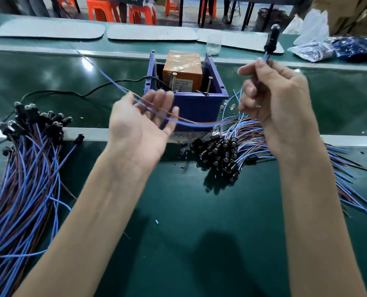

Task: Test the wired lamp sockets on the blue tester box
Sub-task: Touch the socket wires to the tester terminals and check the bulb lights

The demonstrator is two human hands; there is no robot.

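**One socket raised beside the tester box**

A heap of wired sockets (28, 168) is spread at the left of the green worktop (199, 232). The left hand (139, 129) is held palm up, fingers relaxed, with a blue and brown wire pair (157, 113) draped across them. The blue tester box (197, 106) is set behind, between the hands. The pair is gripped in the right hand (274, 103), its black socket (271, 40) raised above the fist.
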